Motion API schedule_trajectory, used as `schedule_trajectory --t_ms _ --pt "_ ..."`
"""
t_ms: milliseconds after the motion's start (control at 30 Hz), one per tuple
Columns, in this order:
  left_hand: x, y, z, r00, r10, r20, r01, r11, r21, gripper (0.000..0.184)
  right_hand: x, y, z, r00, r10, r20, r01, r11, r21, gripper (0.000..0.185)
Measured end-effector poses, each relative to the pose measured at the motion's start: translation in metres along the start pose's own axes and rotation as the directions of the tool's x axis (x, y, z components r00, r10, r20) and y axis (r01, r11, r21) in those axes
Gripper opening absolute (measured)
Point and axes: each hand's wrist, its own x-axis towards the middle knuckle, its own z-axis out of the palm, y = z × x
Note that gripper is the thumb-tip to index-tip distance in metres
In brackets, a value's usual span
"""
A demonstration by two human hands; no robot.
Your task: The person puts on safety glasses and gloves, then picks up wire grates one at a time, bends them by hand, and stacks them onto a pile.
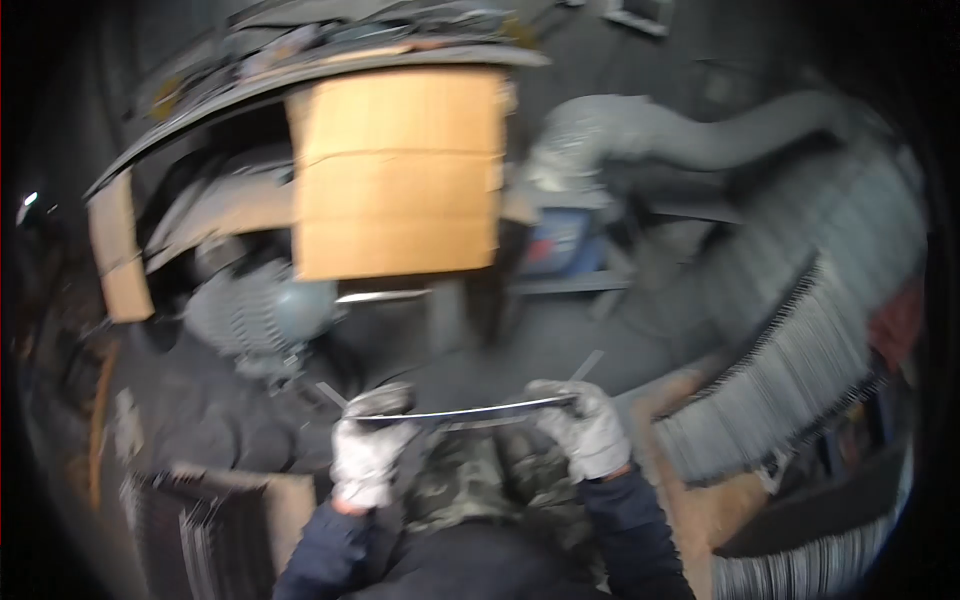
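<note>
A thin flat metal plate (pixel 470 411) is held nearly edge-on in front of my lap, so its face is mostly hidden. My left hand (pixel 366 455), in a whitish work glove, is closed on one end of it. The other end is gripped by my right hand (pixel 590 432), gloved the same way. Short pale strips stick out past both hands; whether they belong to the plate I cannot tell. Motion blurs the picture somewhat.
Ahead, a cardboard sheet (pixel 400 170) hangs from a machine with a finned motor (pixel 250 310) below. A grey duct hose (pixel 690 135) runs behind. Long rows of thin plates (pixel 760 390) stand at my right, with another stack (pixel 205 535) at lower left.
</note>
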Motion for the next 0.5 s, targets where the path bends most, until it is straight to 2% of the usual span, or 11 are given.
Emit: schedule_trajectory --t_ms 33,67,100,133,200,267,300,333,367,400,500 --pt "0.002 -0.012 0.007 0.999 0.048 0.0 -0.047 0.992 -0.117 0.052 -0.006 -0.017 -0.014 0.999 -0.028 -0.041 0.027 0.999 -0.035 0.03" --pt "0.001 -0.014 0.014 1.0 -0.016 -0.023 0.011 0.984 -0.18 0.054 -0.013 -0.032 -0.032 0.996 -0.05 -0.075 0.045 0.997 -0.066 0.03" --pt "0.003 -0.027 0.016 0.998 0.04 -0.05 -0.052 0.96 -0.274 0.056 -0.022 -0.047 -0.06 0.932 -0.341 -0.125 0.302 0.918 -0.256 0.039" --pt "0.009 -0.028 0.021 0.996 0.064 -0.055 -0.077 0.958 -0.276 0.054 -0.032 -0.069 -0.079 0.836 -0.51 -0.201 0.398 0.817 -0.416 0.04" --pt "0.014 -0.034 0.026 0.995 -0.051 -0.082 0.022 0.947 -0.32 0.052 -0.045 -0.121 -0.107 0.508 -0.806 -0.303 0.423 0.54 -0.727 0.042" --pt "0.012 -0.045 0.032 0.997 -0.069 -0.044 0.052 0.953 -0.3 0.048 -0.053 -0.176 -0.13 0.168 -0.96 -0.226 0.255 0.264 -0.93 0.044" --pt "0.01 -0.049 0.034 0.997 -0.075 -0.033 0.062 0.956 -0.287 0.046 -0.054 -0.201 -0.142 0.055 -0.985 -0.164 0.164 0.171 -0.972 0.045" --pt "0.008 -0.053 0.036 0.996 -0.088 -0.006 0.082 0.952 -0.295 0.043 -0.06 -0.226 -0.153 0.122 -0.989 0.084 -0.346 -0.122 -0.93 0.041" --pt "0.005 -0.056 0.038 0.995 -0.101 0.02 0.103 0.948 -0.301 0.04 -0.057 -0.242 -0.178 0.131 -0.97 0.206 -0.412 -0.242 -0.878 0.042" --pt "0.002 -0.058 0.038 0.992 -0.115 0.047 0.124 0.945 -0.303 0.037 -0.058 -0.252 -0.187 0.212 -0.935 0.286 -0.52 -0.355 -0.777 0.033" --pt "-0.006 -0.071 0.039 0.989 -0.137 0.061 0.149 0.939 -0.31 0.034 -0.052 -0.257 -0.224 0.49 -0.872 0.019 -0.773 -0.445 -0.452 0.018"
